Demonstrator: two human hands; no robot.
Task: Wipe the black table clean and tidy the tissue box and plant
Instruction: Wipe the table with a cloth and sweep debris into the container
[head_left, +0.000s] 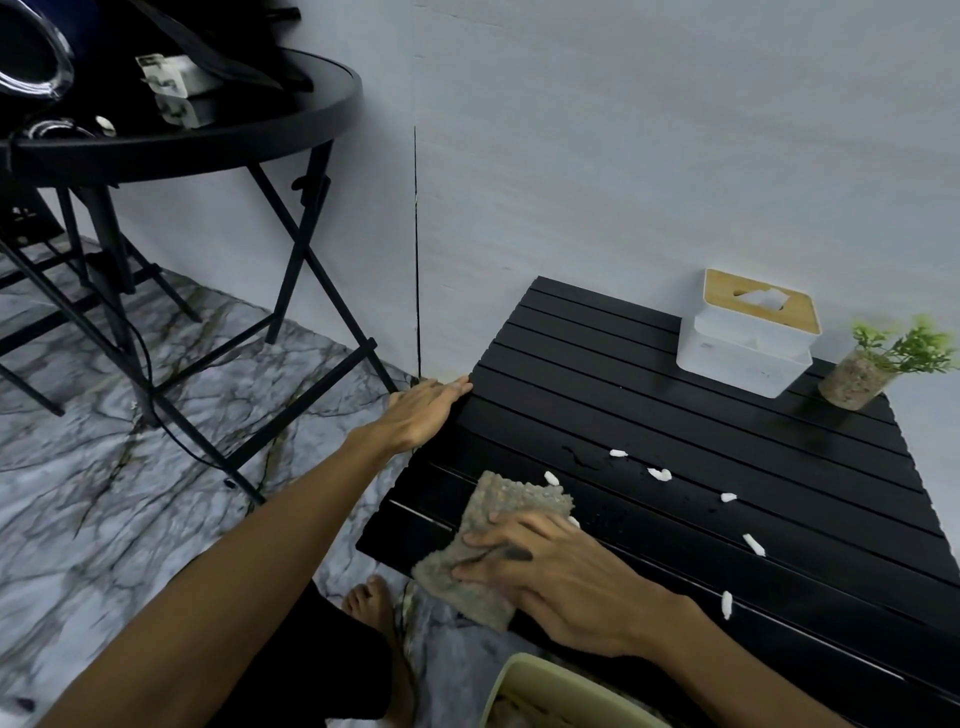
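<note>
A low black slatted table (649, 415) stands against the wall. My right hand (561, 577) lies flat on a grey-green cloth (498, 525) at the table's near left corner, pressing it down. My left hand (423, 410) rests with fingers together on the table's left edge. Several small white scraps, one of them (660, 473), lie across the middle slats beside some water drops. A white tissue box with a wooden lid (748, 338) sits at the back, and a small green plant in a glass pot (878, 364) stands at the back right corner.
A pale green bin (550, 696) is just below the table's near edge. A round black folding table (197, 130) loaded with dark items stands at the upper left, a cable hanging from it. The floor is grey marble (156, 467). My bare foot (379, 613) is beside the table.
</note>
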